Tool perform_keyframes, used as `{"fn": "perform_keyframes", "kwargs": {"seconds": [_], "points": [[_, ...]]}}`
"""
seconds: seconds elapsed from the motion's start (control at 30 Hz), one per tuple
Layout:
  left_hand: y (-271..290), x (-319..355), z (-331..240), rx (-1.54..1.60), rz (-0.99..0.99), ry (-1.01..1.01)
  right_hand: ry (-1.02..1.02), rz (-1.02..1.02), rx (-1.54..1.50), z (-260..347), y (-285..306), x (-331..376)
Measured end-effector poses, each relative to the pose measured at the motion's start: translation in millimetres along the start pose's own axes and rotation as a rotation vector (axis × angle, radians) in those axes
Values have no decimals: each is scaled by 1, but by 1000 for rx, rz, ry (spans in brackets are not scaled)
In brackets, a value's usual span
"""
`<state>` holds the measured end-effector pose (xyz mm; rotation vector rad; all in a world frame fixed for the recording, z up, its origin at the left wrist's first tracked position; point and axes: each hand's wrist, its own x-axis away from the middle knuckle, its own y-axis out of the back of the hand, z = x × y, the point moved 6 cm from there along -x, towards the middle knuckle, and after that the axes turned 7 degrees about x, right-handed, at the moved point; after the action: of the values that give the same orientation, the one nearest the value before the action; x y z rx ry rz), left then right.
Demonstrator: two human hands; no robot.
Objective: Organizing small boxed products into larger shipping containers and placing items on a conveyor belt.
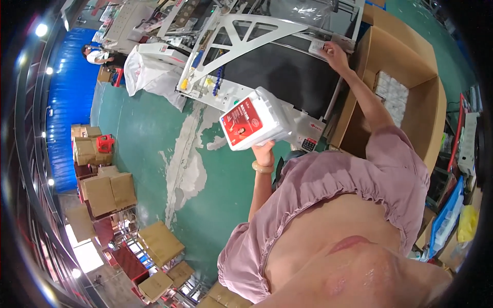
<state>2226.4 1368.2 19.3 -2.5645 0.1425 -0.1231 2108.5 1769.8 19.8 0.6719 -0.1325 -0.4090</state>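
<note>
My left hand [264, 153], with a pale bangle on its wrist, is closed on the lower end of a plastic-wrapped white pack [272, 115] with a red printed label. The pack is held up, tilted, in front of the machine's near corner. My right hand [336, 57] reaches over the right side of the black conveyor belt [280, 72]. Its fingers are bent round the edge of a small white packet [317, 47] at the belt's far right; part of the grip is hidden. A white slotted frame [246, 41] spans the belt.
A large open carton [434, 115] beside the belt holds several white wrapped packs [393, 92]. A keypad panel [309, 143] sits on the machine's near corner. Brown cartons [108, 190] are stacked at left. Another person [97, 55] is at the far left, near a white sack [149, 77].
</note>
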Motion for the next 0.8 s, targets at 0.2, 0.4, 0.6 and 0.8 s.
{"fn": "perform_keyframes", "kwargs": {"seconds": [0.2,0.4,0.6,0.8], "points": [[-7,-10,4,53,-6,15,1065,142,-276,226,55,146],[-39,-15,10,66,50,24,1214,163,-280,267,54,177],[-37,-10,9,110,19,25,1210,225,-153,273,45,180],[-23,-7,17,106,23,15,992,-10,-439,253,70,155]]}}
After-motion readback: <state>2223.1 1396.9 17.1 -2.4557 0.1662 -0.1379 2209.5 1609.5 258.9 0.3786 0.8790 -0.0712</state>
